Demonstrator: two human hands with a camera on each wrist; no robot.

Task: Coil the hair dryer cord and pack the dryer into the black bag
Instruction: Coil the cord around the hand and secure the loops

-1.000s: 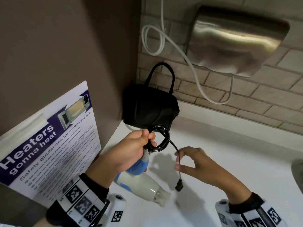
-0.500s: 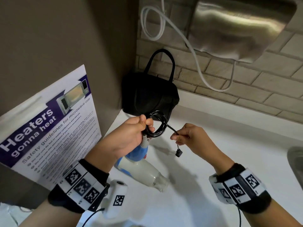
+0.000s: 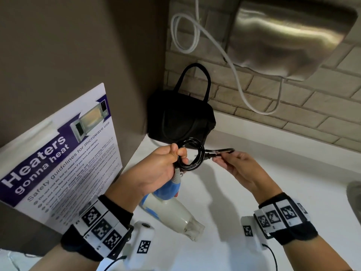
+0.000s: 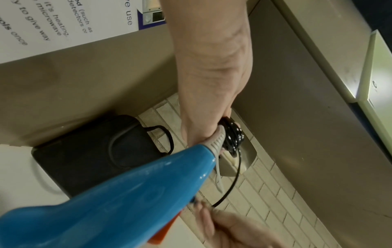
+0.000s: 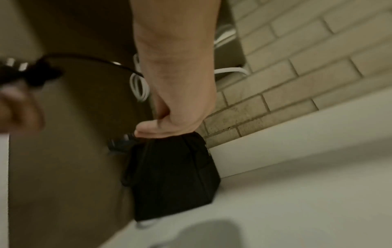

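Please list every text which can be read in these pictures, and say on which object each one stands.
"Heaters gonna heat": headline on the purple band of the white microwave safety poster leaning on the brown wall.
"Safety guidelines for microwave use": subtitle on the same poster.
Fragments such as "it's heating", "microwave", "detectors (such as": poster body text in the left wrist view.
The remaining bullet lines are too small to read.
No text shows on the black fabric bag or the blue-and-white hair dryer.

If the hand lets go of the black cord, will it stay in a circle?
Probably not. The cord looks thin and bendy, wound in small loops that only the left hand pinches together. Its free end, held by the right hand, would likely flop down. It looks glossy, so perhaps slippery.
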